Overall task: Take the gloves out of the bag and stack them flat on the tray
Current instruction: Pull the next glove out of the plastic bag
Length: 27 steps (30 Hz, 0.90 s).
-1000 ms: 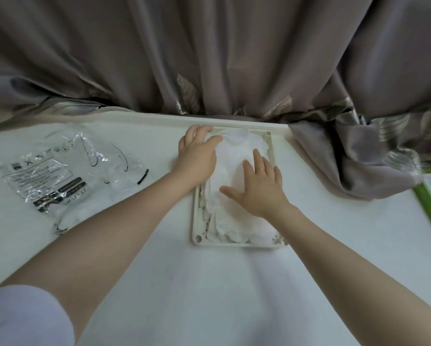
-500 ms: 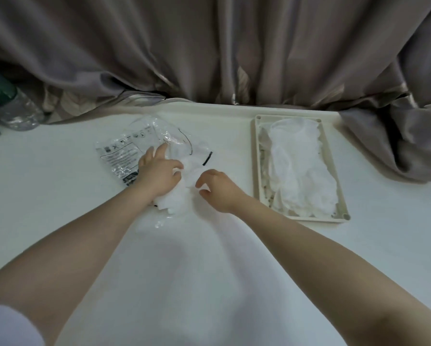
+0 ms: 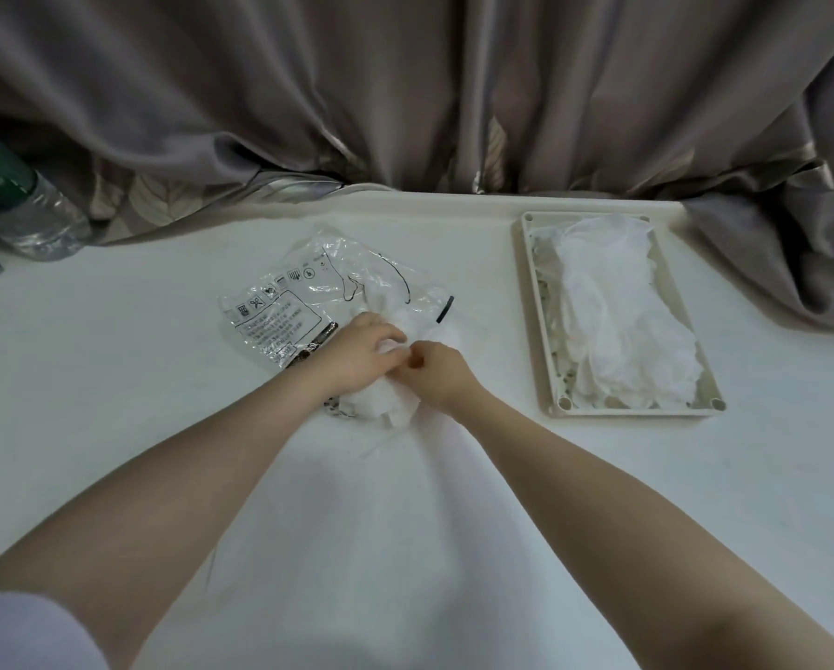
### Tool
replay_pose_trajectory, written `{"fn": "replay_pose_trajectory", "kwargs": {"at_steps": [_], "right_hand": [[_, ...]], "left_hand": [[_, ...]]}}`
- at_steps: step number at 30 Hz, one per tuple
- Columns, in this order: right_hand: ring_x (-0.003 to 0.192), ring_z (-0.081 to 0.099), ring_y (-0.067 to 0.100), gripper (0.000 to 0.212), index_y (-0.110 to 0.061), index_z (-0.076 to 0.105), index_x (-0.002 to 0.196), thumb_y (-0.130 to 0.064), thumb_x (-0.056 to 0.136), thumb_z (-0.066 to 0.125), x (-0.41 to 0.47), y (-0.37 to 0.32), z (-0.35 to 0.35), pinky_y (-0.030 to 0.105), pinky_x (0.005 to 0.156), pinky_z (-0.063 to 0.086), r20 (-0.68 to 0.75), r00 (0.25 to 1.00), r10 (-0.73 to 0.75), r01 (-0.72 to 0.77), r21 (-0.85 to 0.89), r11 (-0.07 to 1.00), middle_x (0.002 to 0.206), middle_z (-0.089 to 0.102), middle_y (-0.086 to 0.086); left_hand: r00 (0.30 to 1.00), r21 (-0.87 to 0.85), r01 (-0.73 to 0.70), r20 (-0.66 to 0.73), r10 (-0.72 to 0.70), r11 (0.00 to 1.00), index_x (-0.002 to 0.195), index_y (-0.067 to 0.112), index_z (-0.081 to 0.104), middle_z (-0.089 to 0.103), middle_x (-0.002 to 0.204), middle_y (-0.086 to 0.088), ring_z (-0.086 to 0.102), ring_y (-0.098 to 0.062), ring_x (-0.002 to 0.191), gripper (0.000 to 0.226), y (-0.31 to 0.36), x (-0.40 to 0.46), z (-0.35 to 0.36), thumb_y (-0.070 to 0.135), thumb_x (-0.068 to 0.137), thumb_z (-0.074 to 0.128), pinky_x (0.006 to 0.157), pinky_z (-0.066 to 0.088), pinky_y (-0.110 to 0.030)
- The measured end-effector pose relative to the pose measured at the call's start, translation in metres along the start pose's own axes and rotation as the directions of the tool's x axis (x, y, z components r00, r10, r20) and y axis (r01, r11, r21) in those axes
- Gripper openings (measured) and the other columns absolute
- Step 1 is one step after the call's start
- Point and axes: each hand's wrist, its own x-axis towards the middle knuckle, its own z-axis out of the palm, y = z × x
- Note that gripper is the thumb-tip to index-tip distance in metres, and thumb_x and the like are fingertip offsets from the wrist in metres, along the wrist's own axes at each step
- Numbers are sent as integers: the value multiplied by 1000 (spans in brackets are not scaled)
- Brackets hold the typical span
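White table [image 3: 115,427], bunched gloves [image 3: 381,403] under both hands' grip

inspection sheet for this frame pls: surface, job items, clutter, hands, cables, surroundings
Surface: white table, bare in front of the arms.
Job's things: clear printed bag lying crumpled at centre, white gloves bunched at its near end; tray to the right, already holding a loose pile of stacked gloves.
Clutter: plastic bottle at far left edge.
Hands: left hand and right hand meet at the bag's mouth, fingers curled into the bunched gloves.
Cables: nothing seen.
Surroundings: grey curtain behind the table, folds spilling onto its right corner.
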Motion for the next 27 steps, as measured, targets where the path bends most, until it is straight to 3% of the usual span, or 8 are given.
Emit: {"fn": "replay_pose_trajectory", "kwargs": {"at_steps": [5, 8, 11, 15, 17, 21, 25, 27], "right_hand": [[80, 62, 34, 56, -20, 27, 142, -10, 89, 39, 10, 14, -16, 42, 72, 54, -158, 985, 71, -68, 21, 997, 91, 62, 14], [87, 59, 31, 36, -20, 46, 126, -15, 90, 39, 13, 20, -23, 33, 69, 48, -105, 989, 103, -129, -286, 949, 104, 62, 9], [84, 52, 27, 18, -16, 56, 98, -14, 88, 41, 14, 28, -26, 28, 65, 39, -145, 985, 93, -139, -352, 926, 98, 53, 5], [101, 48, 23, 11, -10, 67, 90, -16, 86, 58, 11, 35, -40, 31, 83, 43, -277, 958, -79, 52, -103, 993, 108, 49, 8], [82, 49, 18, 20, -16, 59, 66, -10, 85, 58, 2, 26, -52, 26, 71, 41, -270, 958, -95, 151, 196, 969, 87, 54, 2], [57, 53, 14, 9, -8, 58, 70, -17, 71, 55, -16, 17, -80, 24, 59, 42, -128, 987, -97, 160, 714, 682, 64, 55, 3], [68, 61, 18, 22, -4, 63, 90, -12, 80, 45, -32, 17, -108, 25, 62, 47, -76, 995, -60, 93, 934, 346, 74, 64, 6], [71, 61, 20, 20, -4, 61, 93, -11, 82, 46, -42, 17, -120, 25, 62, 48, -50, 994, -97, 76, 953, 292, 79, 62, 7]], "left_hand": [[997, 164, -56, 58, 48, 985, 124, 20, 56, 22, 153, -4, 24, -16, 140, 55, -1, 4, 5, 48, 78, 69, 108, 24, -25], [992, 281, -70, 117, 38, 957, 121, 24, 53, 16, 155, 0, 24, -22, 138, 64, -3, 3, 10, 53, 68, 75, 108, 29, -32], [992, 319, -78, 118, 42, 944, 119, 25, 53, 16, 154, 3, 26, -21, 136, 63, -3, 4, 12, 48, 66, 78, 105, 33, -32], [996, 350, -77, 77, 53, 934, 120, 22, 53, 20, 153, 3, 28, -20, 135, 58, -3, 6, 16, 43, 71, 76, 102, 33, -31], [997, 369, -66, 57, 48, 927, 121, 20, 54, 24, 150, 2, 31, -21, 132, 56, -4, 7, 17, 42, 74, 74, 100, 34, -30], [999, 399, -31, 42, 15, 916, 124, 19, 51, 24, 151, -1, 31, -24, 132, 53, 0, 7, 21, 42, 80, 70, 103, 33, -32], [995, 379, 72, 32, -91, 923, 122, 20, 52, 8, 156, -6, 15, -27, 141, 51, 4, 4, 20, 41, 79, 69, 110, 24, -37], [997, 329, 69, -67, -49, 942, 117, 22, 54, 4, 156, -8, 1, -25, 144, 47, 13, 1, 17, 41, 78, 70, 113, 11, -40]]}}
